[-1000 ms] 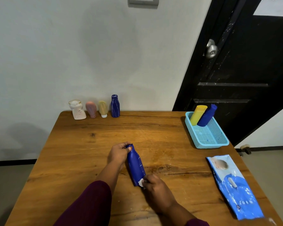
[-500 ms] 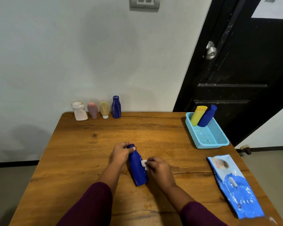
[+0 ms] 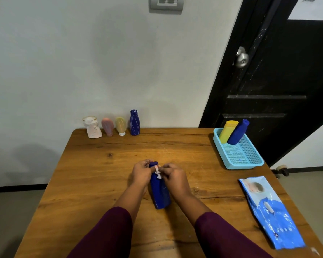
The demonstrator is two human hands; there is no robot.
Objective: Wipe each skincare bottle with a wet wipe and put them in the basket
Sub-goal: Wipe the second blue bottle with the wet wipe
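Blue bottle (image 3: 159, 190) lies flat mid surface (image 3: 101, 183). The left hand (image 3: 141, 174) fingers grip its cap end, and the right hand (image 3: 172, 176) fingers pinch the wet wipe (image 3: 158, 174) at the neck. Risk: the wadded wipe slips or the bottle rolls.

Left hand (image 3: 141, 173) and right hand (image 3: 172, 175) side by side, nearly touching, fingers curled inward, seemingly pinching.

Pers. wears long-sleeved top, dark plum/maroon, plain matte fabric. Both left sleeve (image 3: 108, 233) and right sleeve (image 3: 224, 237) end partway up the forearm, cuffs loose w/ soft rounded edge; forearms bare below. Approx. same shade on both arms. Both left hand (image 3: 141, 174) and right hand (image 3: 172, 176) bare. Small pale glint on one of the left fingers (image 3: 146, 162), poss. a ring, too small to tell.
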